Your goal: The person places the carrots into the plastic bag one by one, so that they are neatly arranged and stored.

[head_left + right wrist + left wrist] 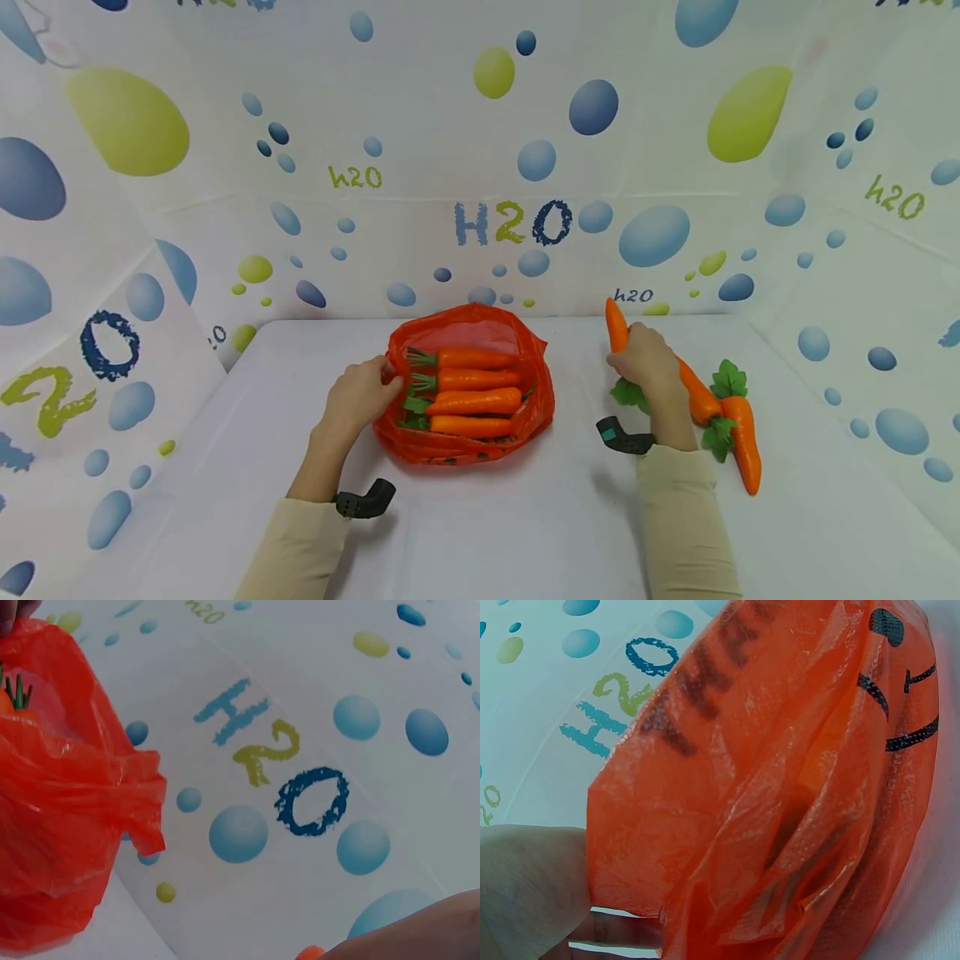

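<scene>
A red plastic bag lies on the table with its mouth spread, and several orange carrots with green tops rest side by side inside. My left hand pinches the left rim of the bag between thumb and fingers; in the left wrist view the thumb presses on the red film. To the right of the bag, my right hand grips a carrot, its tip pointing up and away from me. Green leaves show below that hand. The right wrist view catches only a bit of orange beside the hand.
Two more carrots lie at the right, one partly behind my right forearm and one nearer me. A white table spreads beneath everything. Behind it stands a backdrop printed with dots and "H2O".
</scene>
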Available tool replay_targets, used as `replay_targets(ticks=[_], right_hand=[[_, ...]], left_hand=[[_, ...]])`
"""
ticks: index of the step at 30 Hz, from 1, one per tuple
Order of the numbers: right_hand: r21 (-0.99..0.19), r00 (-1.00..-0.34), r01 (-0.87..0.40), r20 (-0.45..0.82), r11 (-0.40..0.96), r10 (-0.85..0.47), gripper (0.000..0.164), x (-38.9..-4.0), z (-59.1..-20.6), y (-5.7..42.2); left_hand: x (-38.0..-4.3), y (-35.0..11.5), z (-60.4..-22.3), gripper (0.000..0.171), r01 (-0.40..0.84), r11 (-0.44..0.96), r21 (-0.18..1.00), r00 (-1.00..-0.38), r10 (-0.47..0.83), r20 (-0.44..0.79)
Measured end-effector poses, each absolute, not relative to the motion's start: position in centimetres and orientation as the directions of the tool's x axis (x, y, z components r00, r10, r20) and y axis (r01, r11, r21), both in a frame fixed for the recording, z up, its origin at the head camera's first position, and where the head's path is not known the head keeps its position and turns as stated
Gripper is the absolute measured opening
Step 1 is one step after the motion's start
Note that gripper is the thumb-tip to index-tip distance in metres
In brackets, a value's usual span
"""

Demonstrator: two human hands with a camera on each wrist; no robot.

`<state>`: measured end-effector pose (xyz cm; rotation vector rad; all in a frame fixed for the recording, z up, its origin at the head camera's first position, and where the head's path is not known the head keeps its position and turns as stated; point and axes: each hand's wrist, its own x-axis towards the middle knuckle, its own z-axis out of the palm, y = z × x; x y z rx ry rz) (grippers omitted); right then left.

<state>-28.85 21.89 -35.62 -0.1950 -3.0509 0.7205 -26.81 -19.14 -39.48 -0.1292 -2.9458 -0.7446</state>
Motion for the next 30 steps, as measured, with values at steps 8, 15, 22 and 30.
replay_targets(ticks=[8,15,22,30], right_hand=[[-0.481,-0.994,0.08,0.031,0.873,0.108,0.057,-28.5,-34.9,20.8],[-0.512,-0.992,0.095,0.025,0.854,0.125,0.066,-28.1,-34.3,19.6],[-0.518,-0.991,0.091,0.034,0.851,0.127,0.068,-27.8,-33.7,19.1],[-0.524,-0.992,0.066,0.054,0.849,0.111,0.07,-27.7,-33.5,18.8]], left_hand=[[-26.8,-19.1,-39.5,0.025,0.098,0.878,0.469,-0.993,0.053,0.107],[-26.8,-19.1,-39.5,0.024,0.097,0.876,0.473,-0.993,0.054,0.103],[-26.9,-19.1,-39.5,0.024,0.101,0.876,0.471,-0.992,0.056,0.109],[-26.9,-19.1,-39.5,0.024,0.107,0.878,0.467,-0.992,0.063,0.11]])
